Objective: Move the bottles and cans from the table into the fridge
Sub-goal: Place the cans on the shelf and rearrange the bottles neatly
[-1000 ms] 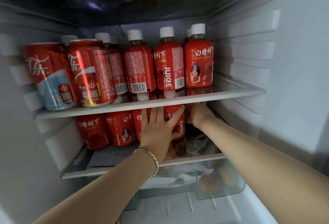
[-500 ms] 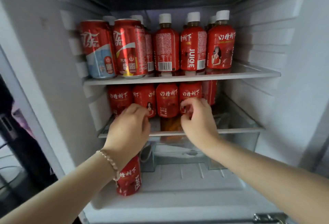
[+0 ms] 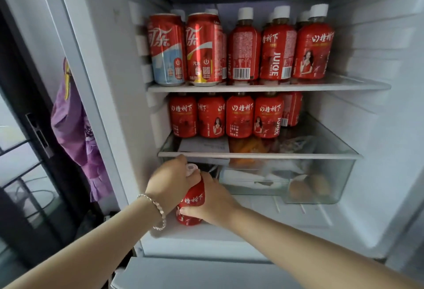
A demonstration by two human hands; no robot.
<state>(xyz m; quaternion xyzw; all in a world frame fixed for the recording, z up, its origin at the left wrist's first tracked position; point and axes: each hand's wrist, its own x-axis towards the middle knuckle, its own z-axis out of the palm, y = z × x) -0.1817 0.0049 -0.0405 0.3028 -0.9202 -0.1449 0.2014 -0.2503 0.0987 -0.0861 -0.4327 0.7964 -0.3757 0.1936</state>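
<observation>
I look into an open fridge. A red juice bottle [image 3: 192, 199] with a white cap stands on the fridge floor at the lower left. My left hand [image 3: 168, 179] grips its neck and my right hand [image 3: 212, 199] wraps its body. The upper shelf [image 3: 344, 86] carries two red cola cans [image 3: 187, 50] on the left and several red juice bottles [image 3: 278, 47] on the right. On the lower glass shelf [image 3: 321, 156] stands a row of several more red juice bottles [image 3: 239, 116].
A clear drawer [image 3: 335, 181] under the lower shelf holds food bags and round brownish items. To the left of the fridge wall hangs a purple cloth [image 3: 71, 128] beside a dark door frame. The fridge floor right of the held bottle is bare white.
Both hands dropped from the lower shelf's bottles to the bottle on the fridge floor and closed on it. The view has pulled back and shifted down.
</observation>
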